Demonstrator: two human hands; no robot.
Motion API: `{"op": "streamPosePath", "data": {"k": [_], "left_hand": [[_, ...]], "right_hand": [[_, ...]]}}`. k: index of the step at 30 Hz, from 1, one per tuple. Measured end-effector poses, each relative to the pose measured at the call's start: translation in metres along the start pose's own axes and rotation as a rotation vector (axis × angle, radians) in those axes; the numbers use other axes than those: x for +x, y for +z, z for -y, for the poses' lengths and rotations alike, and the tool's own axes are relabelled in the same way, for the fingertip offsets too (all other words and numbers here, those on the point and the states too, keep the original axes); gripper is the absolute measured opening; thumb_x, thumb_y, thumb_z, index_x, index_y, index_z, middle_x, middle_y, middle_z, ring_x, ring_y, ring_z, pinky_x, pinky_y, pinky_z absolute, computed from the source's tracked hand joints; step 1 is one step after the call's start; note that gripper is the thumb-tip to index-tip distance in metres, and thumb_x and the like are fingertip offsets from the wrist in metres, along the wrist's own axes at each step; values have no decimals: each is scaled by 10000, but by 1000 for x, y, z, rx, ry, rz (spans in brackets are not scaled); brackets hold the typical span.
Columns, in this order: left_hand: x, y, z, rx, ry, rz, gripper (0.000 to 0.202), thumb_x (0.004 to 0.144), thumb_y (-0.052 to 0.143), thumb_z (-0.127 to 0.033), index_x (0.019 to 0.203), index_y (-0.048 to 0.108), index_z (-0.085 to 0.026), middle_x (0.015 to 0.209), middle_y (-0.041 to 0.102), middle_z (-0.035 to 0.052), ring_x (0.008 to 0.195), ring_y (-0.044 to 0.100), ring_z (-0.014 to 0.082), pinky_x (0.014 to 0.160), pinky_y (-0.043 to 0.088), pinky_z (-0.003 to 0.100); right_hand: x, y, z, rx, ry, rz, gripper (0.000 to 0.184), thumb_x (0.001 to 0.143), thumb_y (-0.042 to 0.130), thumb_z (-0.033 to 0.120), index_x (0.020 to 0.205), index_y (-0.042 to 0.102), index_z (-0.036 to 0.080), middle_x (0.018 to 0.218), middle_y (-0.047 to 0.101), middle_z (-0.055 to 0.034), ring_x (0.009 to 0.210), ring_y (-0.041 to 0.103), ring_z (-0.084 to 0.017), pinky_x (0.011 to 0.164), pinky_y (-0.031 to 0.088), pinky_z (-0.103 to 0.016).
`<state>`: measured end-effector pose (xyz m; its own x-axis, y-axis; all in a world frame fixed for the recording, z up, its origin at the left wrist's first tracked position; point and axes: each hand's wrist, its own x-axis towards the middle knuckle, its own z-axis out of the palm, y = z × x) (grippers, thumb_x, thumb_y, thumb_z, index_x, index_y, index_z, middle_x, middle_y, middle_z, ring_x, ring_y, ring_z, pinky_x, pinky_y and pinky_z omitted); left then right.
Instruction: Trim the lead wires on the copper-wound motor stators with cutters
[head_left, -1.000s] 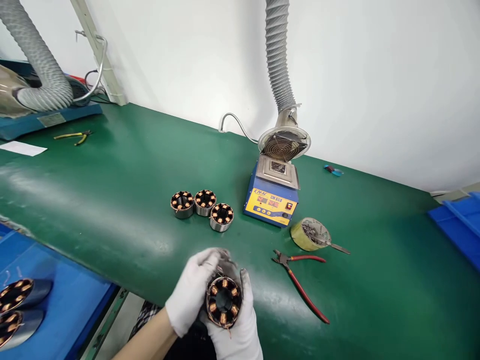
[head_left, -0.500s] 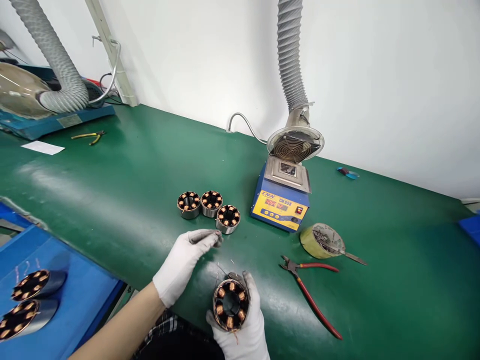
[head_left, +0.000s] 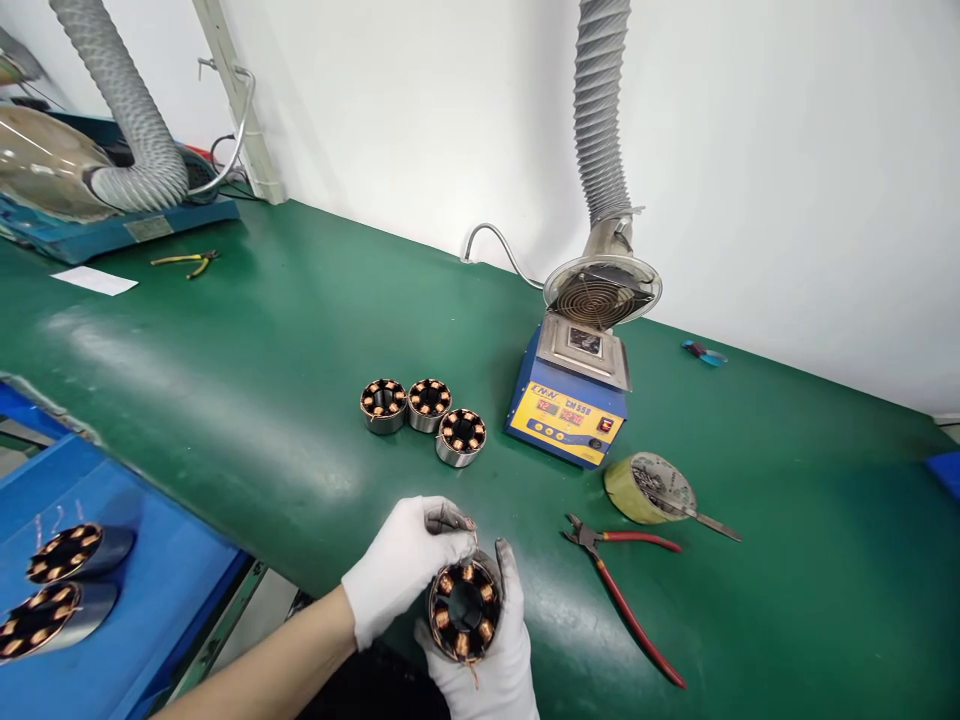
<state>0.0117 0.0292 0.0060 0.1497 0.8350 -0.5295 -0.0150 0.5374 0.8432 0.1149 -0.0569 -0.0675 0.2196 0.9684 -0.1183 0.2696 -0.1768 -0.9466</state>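
A motor stator (head_left: 442, 640) with copper coils around a dark ring is gripped in my gloved right hand (head_left: 495, 660), its coil face toward me. At its far edge my gloved left hand (head_left: 416, 555) has thumb and fingers pinched on a thin copper wire end (head_left: 475, 535) that rises from the stator. Another copper lead (head_left: 474, 677) sticks out at the near rim. Just beyond my hands stand three similar stators (head_left: 460, 440) in a close group. To the right lie diagonal cutters (head_left: 619, 590) with red handles, their jaws apart.
A blue and yellow solder pot (head_left: 566, 405) stands under an exhaust hood (head_left: 602, 292) with a ribbed duct. A yellow round tub (head_left: 630, 492) holds a metal strip. More stators (head_left: 67, 555) sit in a blue bin (head_left: 172, 560) at left. Yellow-handled pliers (head_left: 184, 262) lie farther back.
My left hand has moved right and toward me, from above the table to the stator's far edge, and now pinches a wire there. My right hand keeps its hold. The view shifted slightly.
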Motion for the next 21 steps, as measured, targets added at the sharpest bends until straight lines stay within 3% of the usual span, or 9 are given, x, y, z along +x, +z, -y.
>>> {"op": "streamPosePath", "data": {"k": [3,5,9,15,18,21], "left_hand": [[-3,-6,6,-7,100,-49,337,500,665,-189,832,634,-141,789,677,46,785,615,207,757,470,315],[-5,-10,9,-28,97,-4,482,500,679,-186,974,606,-140,898,678,65,859,610,217,803,461,325],[-4,-9,7,-65,23,101,210,575,622,-247,743,629,-121,737,659,48,738,601,188,737,462,310],[-2,2,1,-71,-20,-4,133,511,637,-232,587,573,-144,582,591,0,607,565,155,631,451,279],[-2,-3,0,-76,30,-54,224,585,649,-316,713,611,-137,705,658,48,720,615,197,710,483,304],[-5,-17,6,-49,122,-179,416,696,584,-448,974,603,-138,930,683,87,945,611,226,849,475,314]], "right_hand": [[-1,2,-3,14,-28,-9,1002,609,675,432,1364,100,112,1058,599,-177,933,605,-324,830,480,-437],[-1,2,-3,-1,-31,-22,999,605,678,449,1358,116,110,1065,595,-180,935,603,-325,830,477,-439],[0,0,2,-21,-37,-23,985,608,672,461,1347,127,103,1110,577,-195,982,587,-325,863,459,-440],[1,-3,3,-1,-26,2,984,565,715,414,1330,173,115,1133,568,-202,1019,572,-328,886,452,-429],[-1,-5,2,-13,-1,-20,892,495,758,343,1245,314,157,1121,586,-171,1028,566,-326,900,441,-425],[1,-11,5,64,103,19,673,453,760,266,1054,460,227,948,646,-81,844,626,-269,776,500,-376]]}}
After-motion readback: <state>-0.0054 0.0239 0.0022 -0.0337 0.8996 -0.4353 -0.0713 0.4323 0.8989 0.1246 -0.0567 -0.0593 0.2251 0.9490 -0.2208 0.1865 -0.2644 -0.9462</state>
